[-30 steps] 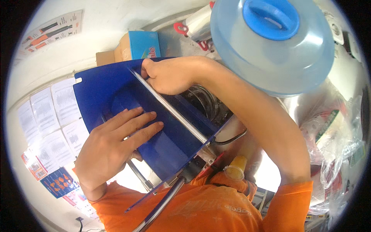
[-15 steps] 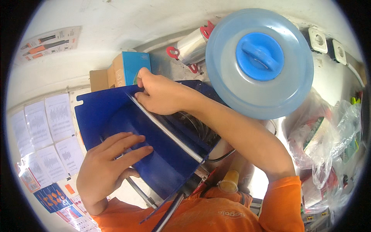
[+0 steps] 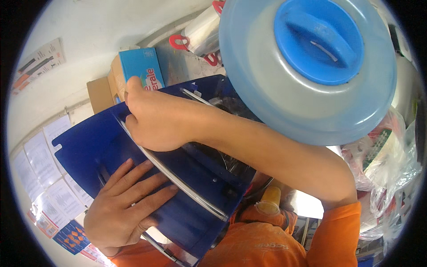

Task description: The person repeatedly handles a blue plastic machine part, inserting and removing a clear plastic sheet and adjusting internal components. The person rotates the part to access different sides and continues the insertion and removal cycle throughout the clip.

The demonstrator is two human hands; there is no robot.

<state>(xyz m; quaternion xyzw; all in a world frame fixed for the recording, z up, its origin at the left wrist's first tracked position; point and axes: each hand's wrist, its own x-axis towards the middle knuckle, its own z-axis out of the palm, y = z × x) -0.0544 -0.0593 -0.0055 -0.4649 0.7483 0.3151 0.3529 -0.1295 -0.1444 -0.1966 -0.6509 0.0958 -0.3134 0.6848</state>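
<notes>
A dark blue, glossy curved panel (image 3: 84, 147) lies tilted in front of me, with a shiny metal strip (image 3: 187, 187) running along it. My left hand (image 3: 126, 207) rests on the near left part of the panel, fingers spread and fairly flat. My right hand (image 3: 155, 118) is closed at the far part of the panel, over the upper end of the strip. Its fingertips are mostly hidden, so what they pinch cannot be made out. Behind my right forearm, another shiny strip (image 3: 195, 96) and a dark opening in the blue body partly show.
A large water bottle with a blue cap (image 3: 318, 42) looms over the right side. Behind the panel stand a blue and brown carton (image 3: 141, 66) and a red-handled metal pot (image 3: 202, 33). Plastic bags (image 3: 387, 164) sit at right. Paper sheets (image 3: 49, 155) cover the left wall.
The view has shifted, bringing the panel and bottle closer. My left hand now lies flatter, its fingers nearer the strip. My right hand has moved left in the picture and covers the strip's upper end.
</notes>
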